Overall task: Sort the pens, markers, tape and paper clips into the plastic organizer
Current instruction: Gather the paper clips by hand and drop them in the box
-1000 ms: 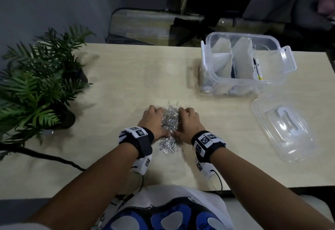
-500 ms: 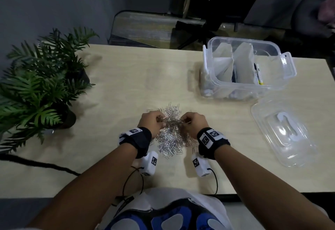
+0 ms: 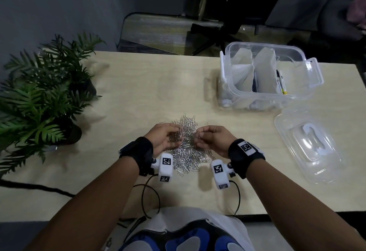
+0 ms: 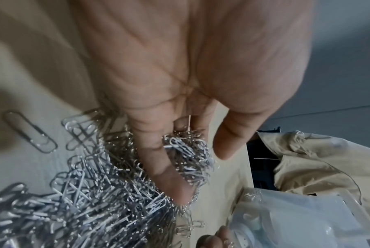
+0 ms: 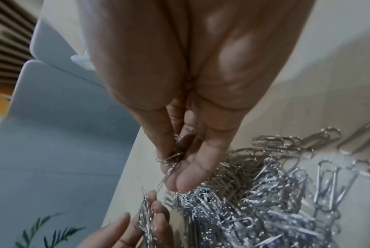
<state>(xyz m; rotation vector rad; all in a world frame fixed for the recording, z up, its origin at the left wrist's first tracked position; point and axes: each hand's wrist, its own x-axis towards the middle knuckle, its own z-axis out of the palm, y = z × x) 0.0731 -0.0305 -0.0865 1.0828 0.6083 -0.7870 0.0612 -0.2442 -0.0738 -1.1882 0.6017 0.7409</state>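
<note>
Lifting from the pale wooden tabletop (image 3: 138, 84), the left hand (image 3: 164, 138) and right hand (image 3: 213, 138) now have fingers clamped on clumps of silver wire paper clips (image 3: 186, 151), raised from pressing the heap; the clear plastic organizer (image 3: 267, 76) waits far right.

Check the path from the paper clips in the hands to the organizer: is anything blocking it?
Nothing visible does. Bare table lies between the paper clips and the organizer, whose top is open; its lid lies off to the right. Left hand and right hand both hold clips.
</note>
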